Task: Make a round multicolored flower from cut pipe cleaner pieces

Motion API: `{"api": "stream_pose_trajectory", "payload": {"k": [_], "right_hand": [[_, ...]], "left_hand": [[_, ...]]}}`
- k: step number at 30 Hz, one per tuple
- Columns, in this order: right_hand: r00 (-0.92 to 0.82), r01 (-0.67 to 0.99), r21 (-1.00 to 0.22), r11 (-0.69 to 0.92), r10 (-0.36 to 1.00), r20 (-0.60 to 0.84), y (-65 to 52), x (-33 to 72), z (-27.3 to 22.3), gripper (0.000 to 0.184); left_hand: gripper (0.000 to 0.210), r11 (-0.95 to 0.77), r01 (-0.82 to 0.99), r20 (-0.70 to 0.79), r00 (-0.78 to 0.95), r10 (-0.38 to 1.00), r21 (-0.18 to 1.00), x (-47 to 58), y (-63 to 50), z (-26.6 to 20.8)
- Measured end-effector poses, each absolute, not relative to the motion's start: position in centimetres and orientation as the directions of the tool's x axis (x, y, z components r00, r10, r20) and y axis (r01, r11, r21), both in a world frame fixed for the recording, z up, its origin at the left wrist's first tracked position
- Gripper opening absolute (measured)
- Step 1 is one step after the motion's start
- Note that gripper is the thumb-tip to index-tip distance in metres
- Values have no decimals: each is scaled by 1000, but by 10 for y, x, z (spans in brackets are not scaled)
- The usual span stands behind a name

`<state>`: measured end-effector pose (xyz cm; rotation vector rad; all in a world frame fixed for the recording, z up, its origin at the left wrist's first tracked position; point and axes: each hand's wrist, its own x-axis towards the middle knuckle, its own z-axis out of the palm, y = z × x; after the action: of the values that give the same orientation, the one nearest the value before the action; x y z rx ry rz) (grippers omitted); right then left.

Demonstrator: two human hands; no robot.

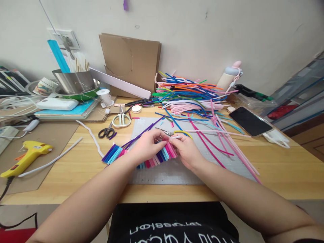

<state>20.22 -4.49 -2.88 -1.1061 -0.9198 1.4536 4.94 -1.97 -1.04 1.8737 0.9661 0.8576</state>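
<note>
A row of short folded pipe cleaners (162,156) in purple, blue, light blue and pink runs below my hands, over the grey cutting mat (162,177). My left hand (148,145) is closed on the upper edge of this row, thumb toward its right end. At that right end, my right hand (187,152) pinches a short white piece (175,137), perhaps a pipe cleaner end. The fingertips of both hands nearly meet. Just behind them lie pliers with yellow handles (186,134), partly hidden. Long purple pipe cleaners (141,135) stretch out behind my left hand.
A large heap of coloured pipe cleaners (189,96) sits at the back. Pink ones (234,155) lie to the right, near a phone (250,121). Scissors with white handles (121,119), black-handled scissors (107,131) and a yellow glue gun (27,157) are on the left.
</note>
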Motion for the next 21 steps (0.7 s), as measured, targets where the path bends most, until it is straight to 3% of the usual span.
{"api": "stream_pose_trajectory", "payload": {"k": [5, 8, 13, 21], "right_hand": [[-121, -265, -954, -140, 986, -111, -48, 206, -21, 19], [-212, -250, -947, -202, 966, -150, -48, 208, -19, 22], [-221, -150, -950, -273, 946, -237, -48, 210, -15, 26], [-254, -139, -953, -269, 940, -228, -46, 214, -19, 28]], "left_hand": [[21, 0, 172, -75, 431, 899, 985, 48, -15, -10], [18, -8, 203, -86, 453, 887, 979, 47, -17, -7], [17, -48, 269, -86, 465, 881, 962, 45, -18, -5], [17, -57, 284, -86, 467, 880, 957, 42, -16, -7]]}}
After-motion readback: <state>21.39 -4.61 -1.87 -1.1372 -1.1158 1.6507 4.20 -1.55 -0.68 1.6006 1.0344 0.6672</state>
